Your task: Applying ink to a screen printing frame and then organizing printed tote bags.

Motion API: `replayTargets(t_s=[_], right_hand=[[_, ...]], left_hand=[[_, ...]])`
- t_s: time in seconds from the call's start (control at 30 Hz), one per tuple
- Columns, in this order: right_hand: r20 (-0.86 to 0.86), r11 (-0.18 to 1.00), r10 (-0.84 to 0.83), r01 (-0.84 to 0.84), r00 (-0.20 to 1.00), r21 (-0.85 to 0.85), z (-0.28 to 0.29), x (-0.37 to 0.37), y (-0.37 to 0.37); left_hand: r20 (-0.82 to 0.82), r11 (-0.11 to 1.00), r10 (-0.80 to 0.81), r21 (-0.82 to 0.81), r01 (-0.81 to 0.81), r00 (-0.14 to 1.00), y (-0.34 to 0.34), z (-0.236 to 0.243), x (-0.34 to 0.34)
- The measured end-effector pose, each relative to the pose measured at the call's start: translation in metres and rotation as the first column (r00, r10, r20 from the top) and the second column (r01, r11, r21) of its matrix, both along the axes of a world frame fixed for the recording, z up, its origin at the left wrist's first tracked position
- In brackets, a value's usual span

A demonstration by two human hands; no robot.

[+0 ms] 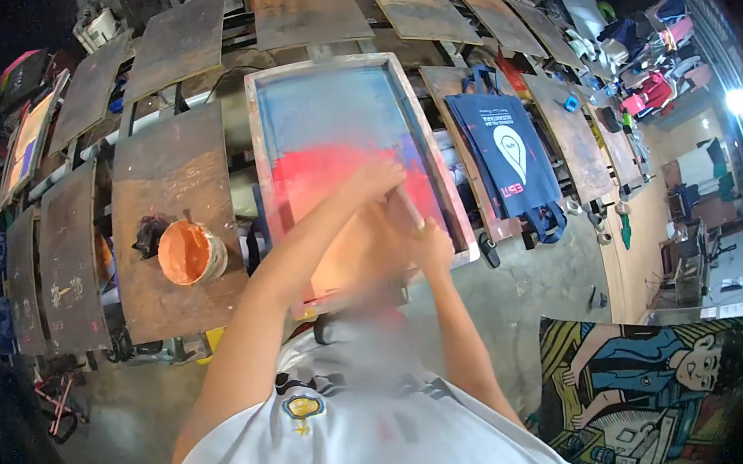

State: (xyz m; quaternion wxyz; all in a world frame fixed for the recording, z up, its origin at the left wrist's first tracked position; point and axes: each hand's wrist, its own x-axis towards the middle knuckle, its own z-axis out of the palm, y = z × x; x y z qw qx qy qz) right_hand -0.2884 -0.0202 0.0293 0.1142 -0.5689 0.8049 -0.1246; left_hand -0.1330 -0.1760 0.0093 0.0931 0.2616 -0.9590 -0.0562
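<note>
A wooden-framed printing screen (pixel 259 145) lies before me. Its mesh is blue at the far end, with red ink (pixel 313 171) across the middle and an orange-peach area toward me. Over the right part of the mesh, both hands grip a squeegee (pixel 405 209), seen only as a blurred pale bar. My left hand (pixel 380 180) is closed around its far end, the arm reaching across the screen. Nearer to me, my right hand (pixel 431 248) is closed on the other end. Blur hides the squeegee's lower edge and part of the mesh.
On the board at left stands a tub of orange ink (pixel 188 255), beside a dark crumpled lump (pixel 151 234). A navy tote bag (pixel 506 154) with a white print lies on the right-hand board. Rows of wooden boards (pixel 174 46) surround the screen.
</note>
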Motion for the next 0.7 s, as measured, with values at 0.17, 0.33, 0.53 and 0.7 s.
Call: replayTargets(t_s=[0.17,0.33,0.53,0.7], right_hand=[[-0.029,0.997,0.055,-0.053,0.998,0.053,-0.001,0.015,-0.04],[0.074,0.884,0.423,-0.429,0.903,0.185,-0.008,0.024,-0.11],[0.044,0.612,0.755,-0.728,0.654,0.309,-0.02,0.066,-0.149],[0.057,0.496,0.855,-0.844,0.516,0.207,-0.023,0.067,-0.141]], left_hand=[[-0.124,0.977,0.105,0.198,-0.079,0.987,-0.032,-0.014,0.04],[-0.185,0.936,0.309,0.234,-0.263,0.933,-0.023,-0.017,0.098],[-0.062,0.748,0.652,0.213,-0.628,0.756,0.048,-0.036,0.154],[-0.062,0.641,0.754,0.283,-0.713,0.654,0.089,-0.012,0.156]])
